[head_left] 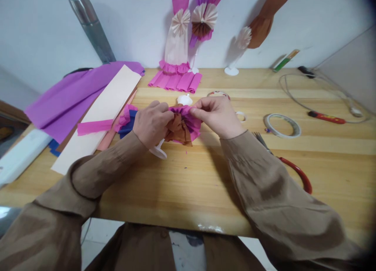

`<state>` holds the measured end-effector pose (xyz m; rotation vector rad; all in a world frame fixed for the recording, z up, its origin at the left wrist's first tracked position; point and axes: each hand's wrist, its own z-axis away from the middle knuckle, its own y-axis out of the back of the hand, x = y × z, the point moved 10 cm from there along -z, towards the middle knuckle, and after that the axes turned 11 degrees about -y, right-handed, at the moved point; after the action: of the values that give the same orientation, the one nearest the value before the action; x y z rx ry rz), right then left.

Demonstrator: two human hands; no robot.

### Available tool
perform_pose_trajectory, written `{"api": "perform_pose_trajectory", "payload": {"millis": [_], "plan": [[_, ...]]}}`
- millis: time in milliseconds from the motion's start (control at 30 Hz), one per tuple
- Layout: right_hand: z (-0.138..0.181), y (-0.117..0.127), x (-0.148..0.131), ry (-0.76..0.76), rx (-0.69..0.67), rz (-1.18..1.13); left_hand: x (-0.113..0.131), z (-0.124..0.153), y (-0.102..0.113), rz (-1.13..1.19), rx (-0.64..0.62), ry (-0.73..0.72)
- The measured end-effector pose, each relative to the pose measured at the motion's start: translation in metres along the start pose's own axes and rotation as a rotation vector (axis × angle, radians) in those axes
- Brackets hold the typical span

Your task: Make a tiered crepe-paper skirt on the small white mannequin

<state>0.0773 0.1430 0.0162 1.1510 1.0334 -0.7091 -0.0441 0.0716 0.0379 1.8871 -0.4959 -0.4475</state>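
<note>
My left hand (153,122) is closed on a bunched piece of crepe paper, its fingers wrapped over the upper part. My right hand (219,115) pinches the edge of the pink crepe paper (194,124) between thumb and finger. Brown crepe paper (179,130) is gathered beside the pink, between the hands. Left of my left hand, a blue piece (128,124) and a pink ruffle stick out. A white plastic base (159,150) shows below that hand, tilted; its link to the paper is hidden. Behind the hands is a small white object (185,100).
Purple crepe paper (88,92) and a cream strip (102,110) lie left. Paper-dressed figures (176,39) stand at the wall beside a flask (92,30). At right are a tape roll (282,125), red-handled scissors (296,173), a corded red-handled tool (327,117) and a green stick (285,61).
</note>
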Motion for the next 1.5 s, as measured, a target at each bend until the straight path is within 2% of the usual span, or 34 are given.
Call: {"api": "perform_pose_trajectory", "payload": {"millis": [133,300,567,733,867,1000,1100,1233,1333,1400,1500], "plan": [[0.0,0.0,0.0,-0.017,-0.001,-0.002,0.01,0.002,0.0,0.02,-0.034,-0.116],[0.0,-0.001,0.0,0.013,-0.005,-0.014,0.014,0.006,-0.003,-0.036,-0.052,-0.136],[-0.001,-0.001,0.002,0.032,-0.017,-0.018,0.005,0.004,0.003,-0.158,-0.019,0.021],[0.001,-0.001,0.0,0.034,-0.005,0.002,-0.001,0.004,0.0,-0.132,0.001,0.075],[0.002,-0.002,0.001,0.025,-0.012,0.013,-0.006,0.008,0.008,-0.168,0.14,0.145],[0.001,-0.003,0.002,0.038,-0.028,0.026,-0.011,0.008,0.016,-0.136,0.267,0.153],[0.004,-0.008,-0.001,0.064,-0.085,0.036,-0.016,0.001,0.01,-0.086,0.235,0.123],[0.012,-0.012,-0.005,0.097,-0.138,0.104,-0.03,-0.003,0.001,0.037,0.195,0.2],[0.02,-0.012,-0.013,0.216,-0.057,0.298,-0.032,-0.004,0.0,0.097,0.185,0.226],[0.022,-0.015,-0.019,0.303,0.037,0.439,-0.027,-0.006,0.0,0.111,0.155,0.201],[0.018,-0.025,-0.021,0.346,0.129,0.567,-0.017,-0.008,0.0,0.127,0.121,0.119]]}}
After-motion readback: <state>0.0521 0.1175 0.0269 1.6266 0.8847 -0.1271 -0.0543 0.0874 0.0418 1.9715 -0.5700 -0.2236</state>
